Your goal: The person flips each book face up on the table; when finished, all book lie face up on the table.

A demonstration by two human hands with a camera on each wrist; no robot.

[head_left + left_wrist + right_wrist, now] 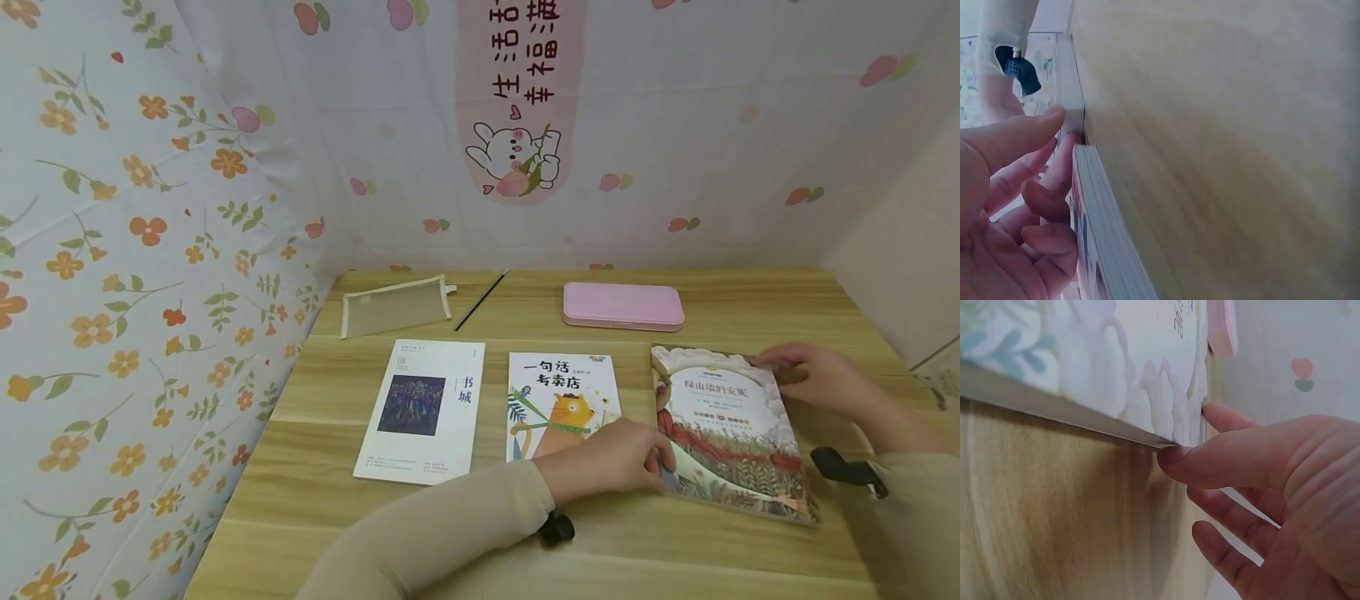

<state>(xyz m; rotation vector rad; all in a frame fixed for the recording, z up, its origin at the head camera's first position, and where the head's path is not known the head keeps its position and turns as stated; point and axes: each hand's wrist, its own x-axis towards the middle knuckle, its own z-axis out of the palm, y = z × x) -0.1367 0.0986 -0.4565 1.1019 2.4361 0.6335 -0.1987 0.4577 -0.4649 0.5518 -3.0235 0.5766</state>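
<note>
A paperback with a floral, cream-and-red illustrated cover (723, 417) lies at the right of the table. My left hand (618, 457) holds its near left corner, thumb and a finger on the edges there; in the left wrist view the thumb (1029, 134) meets the end of the page block. At the far right corner my right hand (813, 379) grips the same book, thumb (1210, 462) on the side edge and index finger by the top edge. A picture book with an orange cat (566, 400) lies under the left forearm's side, partly covered by that hand.
A white book with a dark picture (420, 412) lies at the left. Behind the books are a mesh zip pouch (397, 308), a dark pencil (480, 302) and a pink pencil case (622, 306). Printed cloth (360, 167) hangs along the table's back and left.
</note>
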